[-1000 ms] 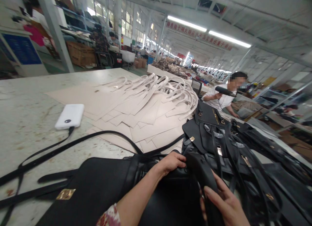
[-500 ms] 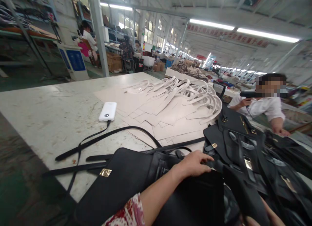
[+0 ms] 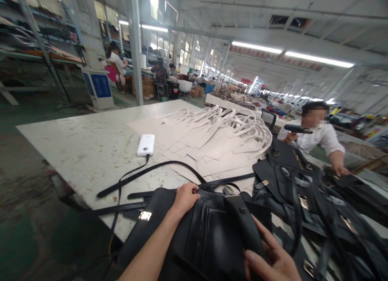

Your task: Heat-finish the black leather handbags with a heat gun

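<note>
A black leather handbag (image 3: 209, 228) lies at the near edge of the table. Its flap, with a gold clasp (image 3: 144, 216), reaches out to the left. My left hand (image 3: 186, 196) has its fingers closed over the upper edge of this bag. Over the bag's right part, my right hand (image 3: 274, 248) grips a long black object (image 3: 244, 220) with a squared far end; its kind is not clear. Part of my right hand is cut off by the bottom of the view. Thin black straps (image 3: 157, 167) stretch over the table behind the bag.
A white power bank (image 3: 146, 145) with a black cable lies on the table (image 3: 75, 135). Pale cut pieces with looped handles (image 3: 212, 143) are piled behind the bag. More black bags (image 3: 291, 184) crowd the right. Beyond them, a co-worker (image 3: 321, 131) holds a black blower-like tool (image 3: 298, 129).
My left hand has moved left along the bag's upper edge and closed on it. The black object in my right hand has come left, over the bag. My view has also shifted.
</note>
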{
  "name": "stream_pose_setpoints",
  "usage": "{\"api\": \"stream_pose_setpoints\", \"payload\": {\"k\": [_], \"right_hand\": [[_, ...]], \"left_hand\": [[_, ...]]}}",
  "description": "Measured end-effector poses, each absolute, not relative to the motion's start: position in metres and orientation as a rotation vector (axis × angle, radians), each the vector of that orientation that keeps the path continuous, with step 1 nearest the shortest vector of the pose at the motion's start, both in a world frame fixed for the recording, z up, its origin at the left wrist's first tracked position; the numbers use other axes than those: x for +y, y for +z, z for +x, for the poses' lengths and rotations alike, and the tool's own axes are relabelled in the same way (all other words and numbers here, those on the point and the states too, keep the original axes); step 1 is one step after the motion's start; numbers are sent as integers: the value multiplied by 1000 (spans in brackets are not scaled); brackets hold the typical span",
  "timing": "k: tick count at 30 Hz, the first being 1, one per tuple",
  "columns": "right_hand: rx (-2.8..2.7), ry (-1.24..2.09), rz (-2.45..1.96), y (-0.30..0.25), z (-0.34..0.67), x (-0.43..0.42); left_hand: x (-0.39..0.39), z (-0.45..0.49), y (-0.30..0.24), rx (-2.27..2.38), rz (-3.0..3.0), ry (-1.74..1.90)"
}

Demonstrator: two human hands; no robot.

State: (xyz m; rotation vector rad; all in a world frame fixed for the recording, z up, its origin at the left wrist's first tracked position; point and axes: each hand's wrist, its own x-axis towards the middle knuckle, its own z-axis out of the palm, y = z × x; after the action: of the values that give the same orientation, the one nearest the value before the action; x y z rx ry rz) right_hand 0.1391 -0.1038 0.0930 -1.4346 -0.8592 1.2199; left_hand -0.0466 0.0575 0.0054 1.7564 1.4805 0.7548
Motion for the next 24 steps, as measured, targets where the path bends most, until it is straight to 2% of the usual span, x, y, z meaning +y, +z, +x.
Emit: {"api": "stream_pose_setpoints", "payload": {"k": [8,24], "right_hand": [[-994,1499,-1306,73,92,-57],[-900,1455,-1283,55,89,-44]], "left_hand": [[57,-56,-10,1232,1587,867],[58,-56,-19,1221,1490,928]]}}
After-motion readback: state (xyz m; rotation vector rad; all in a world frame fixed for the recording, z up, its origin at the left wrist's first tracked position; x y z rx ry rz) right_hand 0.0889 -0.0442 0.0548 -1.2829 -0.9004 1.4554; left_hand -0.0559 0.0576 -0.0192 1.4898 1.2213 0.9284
